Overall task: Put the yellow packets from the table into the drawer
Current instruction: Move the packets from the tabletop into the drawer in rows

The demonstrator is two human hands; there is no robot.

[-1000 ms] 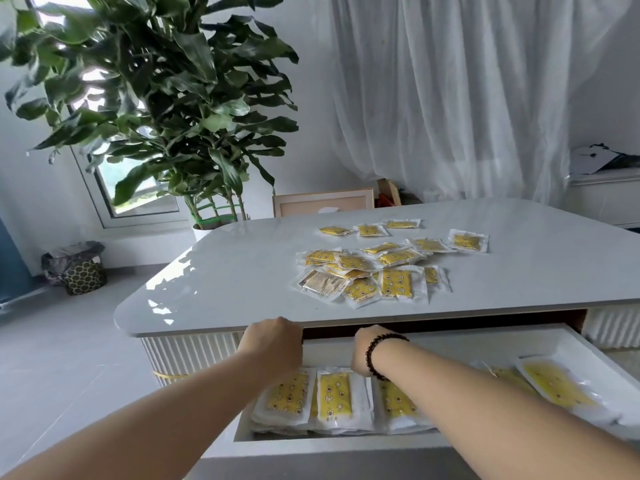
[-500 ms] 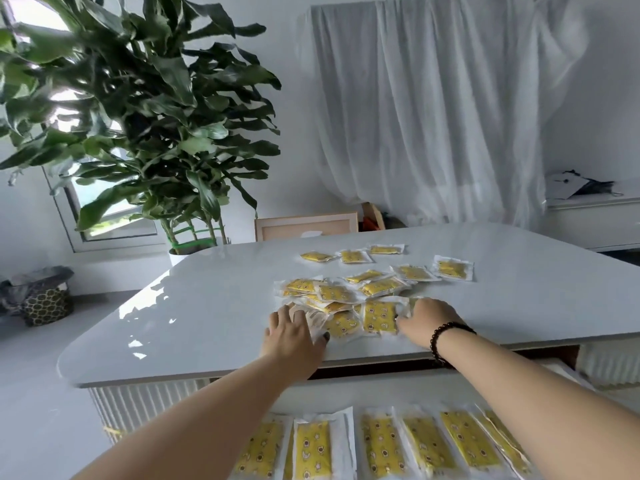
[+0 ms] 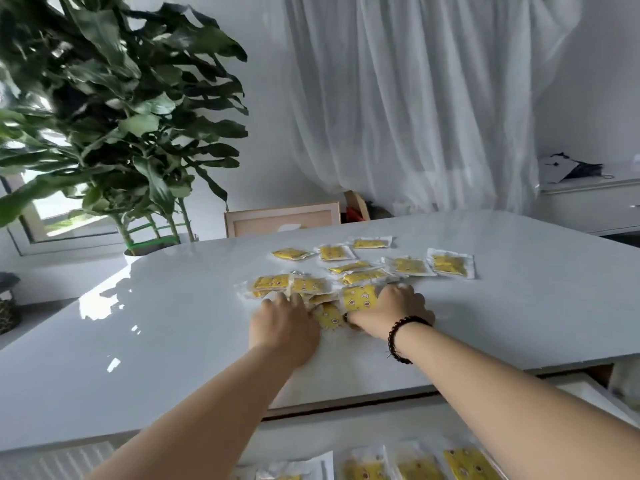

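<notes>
While both hands are down on the near edge of the packet cluster, nothing is seen lifted clear of the surface [image 3: 173,341] yet.

Progress: partly done. A row of packets is already laid in the open drawer [image 3: 588,393] at the bottom of the view, several visible, flat, side by side. Well over ten packets [image 3: 408,266] are left on the surface, so most of the visible load is judged still to be moved.

Left hand [image 3: 282,325]: palm down, fingers spread fairly wide over the left part of the cluster. Whether anything is pinched under it cannot be told.

Right hand [image 3: 391,308]: curled around one packet [image 3: 358,297], thumb below, fingers over the far edge. It looks gripped, though the packet is still touching its neighbours. A beaded bracelet [image 3: 401,337] is worn on that wrist.

Orientation: the held packet's long axis runs roughly left-right across the view, printed yellow face up. Loose ones are mixed: the back row lies mostly left-right, the middle ones are skewed and overlapping. In the drawer, long axes run front to back, so a quarter turn is judged needed before each one is laid in.

Risk: overlapped film edges; extra packets may be dragged along.
</notes>
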